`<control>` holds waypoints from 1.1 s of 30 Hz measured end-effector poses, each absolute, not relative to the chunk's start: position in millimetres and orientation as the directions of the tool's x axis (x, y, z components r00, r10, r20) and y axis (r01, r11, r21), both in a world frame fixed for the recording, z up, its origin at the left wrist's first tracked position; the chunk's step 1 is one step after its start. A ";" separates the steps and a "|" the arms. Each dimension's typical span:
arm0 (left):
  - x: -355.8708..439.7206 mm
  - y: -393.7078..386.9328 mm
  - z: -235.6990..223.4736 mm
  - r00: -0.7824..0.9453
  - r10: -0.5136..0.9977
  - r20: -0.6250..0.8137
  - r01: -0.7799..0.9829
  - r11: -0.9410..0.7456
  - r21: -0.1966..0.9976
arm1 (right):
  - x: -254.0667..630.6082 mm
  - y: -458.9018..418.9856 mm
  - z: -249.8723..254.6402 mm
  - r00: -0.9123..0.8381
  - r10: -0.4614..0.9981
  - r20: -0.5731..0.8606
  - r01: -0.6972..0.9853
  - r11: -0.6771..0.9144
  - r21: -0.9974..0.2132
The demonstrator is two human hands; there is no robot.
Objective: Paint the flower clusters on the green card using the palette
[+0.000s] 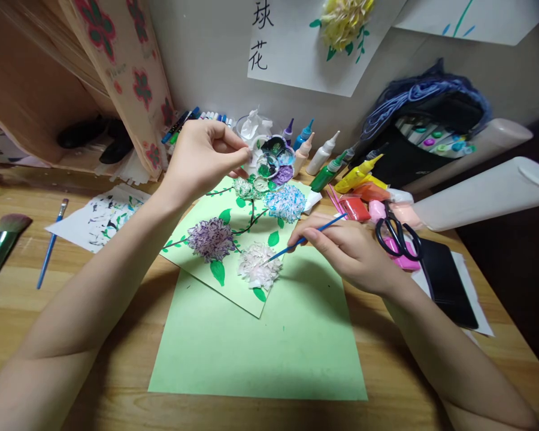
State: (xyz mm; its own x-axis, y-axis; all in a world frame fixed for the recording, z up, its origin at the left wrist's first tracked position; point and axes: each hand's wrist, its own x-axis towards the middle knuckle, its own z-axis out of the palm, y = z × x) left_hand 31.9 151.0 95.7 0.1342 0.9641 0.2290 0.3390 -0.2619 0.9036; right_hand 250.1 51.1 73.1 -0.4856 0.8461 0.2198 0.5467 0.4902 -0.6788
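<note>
Right hand [344, 250], fingers closed, holds the paintbrush [322, 228] at the white flower [257, 272], near corner of the green card [239, 291]; left hand [206, 154] pinches the palette [256, 164], presumably to steady it.

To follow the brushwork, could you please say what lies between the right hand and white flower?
The head view shows the blue paintbrush spanning that stretch.

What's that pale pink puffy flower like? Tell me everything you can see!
The pale pink flower is a round, ruffled puff of many small crinkled pieces, probably paper. It sits near the front corner of the light green sheet, right of the purple flower, with a green leaf just below. The tip of the blue brush in the right hand appears to touch its top.
</note>
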 end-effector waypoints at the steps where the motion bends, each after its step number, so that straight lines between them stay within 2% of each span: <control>1: 32.0 150.8 95.7 0.131 0.966 0.223 0.343 -0.255 0.904 | 250.1 51.2 73.2 -0.488 0.844 0.221 0.558 0.496 -0.665; 7: 32.4 149.6 96.8 0.131 0.969 0.210 0.319 -0.241 0.917 | 251.8 50.8 74.9 -0.472 0.850 0.233 0.546 0.490 -0.680; 12: 33.1 149.6 97.0 0.117 0.978 0.175 0.300 -0.203 0.932 | 252.0 52.0 75.6 -0.498 0.833 0.240 0.562 0.521 -0.642; 17: 32.8 150.2 96.1 0.127 0.973 0.192 0.312 -0.223 0.924 | 255.1 54.4 77.8 -0.461 0.853 0.246 0.546 0.491 -0.679; 23: 31.5 150.2 96.2 0.138 0.970 0.199 0.320 -0.234 0.918 | 253.9 55.6 73.8 -0.460 0.845 0.272 0.594 0.521 -0.614; 33: 33.2 150.8 95.1 0.137 0.971 0.198 0.322 -0.233 0.918 | 252.7 53.7 74.1 -0.487 0.802 0.346 0.563 0.591 -0.578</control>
State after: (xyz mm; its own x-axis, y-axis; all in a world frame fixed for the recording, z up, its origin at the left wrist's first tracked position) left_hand 33.2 150.8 95.1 0.1366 0.9706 0.1980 0.3215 -0.2325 0.9179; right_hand 252.7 53.7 74.1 -0.4870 0.8021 0.3456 0.5630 0.5908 -0.5779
